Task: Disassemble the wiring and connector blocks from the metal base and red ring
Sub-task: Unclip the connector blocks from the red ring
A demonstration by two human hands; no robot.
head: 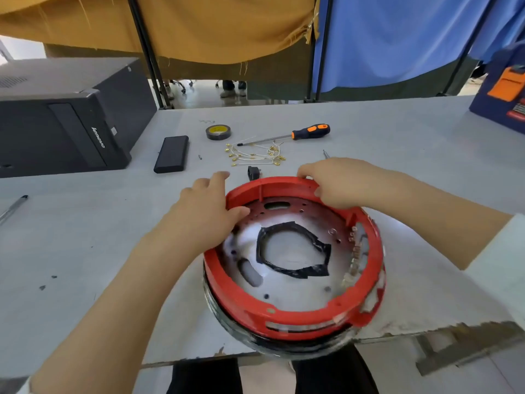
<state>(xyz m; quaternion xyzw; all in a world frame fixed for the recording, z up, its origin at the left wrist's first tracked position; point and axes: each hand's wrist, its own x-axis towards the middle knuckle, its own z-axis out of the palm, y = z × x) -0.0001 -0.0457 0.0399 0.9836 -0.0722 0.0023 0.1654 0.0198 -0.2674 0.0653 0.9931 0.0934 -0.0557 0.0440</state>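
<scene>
A red ring (295, 317) sits on a round metal base (301, 282), which overhangs the table's near edge. Black tape (295, 268) frames the base's centre hole. Small connector blocks (355, 251) line the inside right of the ring. My left hand (204, 211) grips the ring's far left rim, thumb inside. My right hand (338, 182) grips the far rim from above. Loose white wires with brass terminals (255, 155) lie on the table behind the ring, beside a small black connector block (253, 172).
An orange-and-black screwdriver (295, 135), a black tape roll (218, 132) and a flat black case (172, 154) lie further back. A black computer tower (65, 118) lies at left, a pen (12, 209) near the left edge, and a blue box (502, 89) at far right.
</scene>
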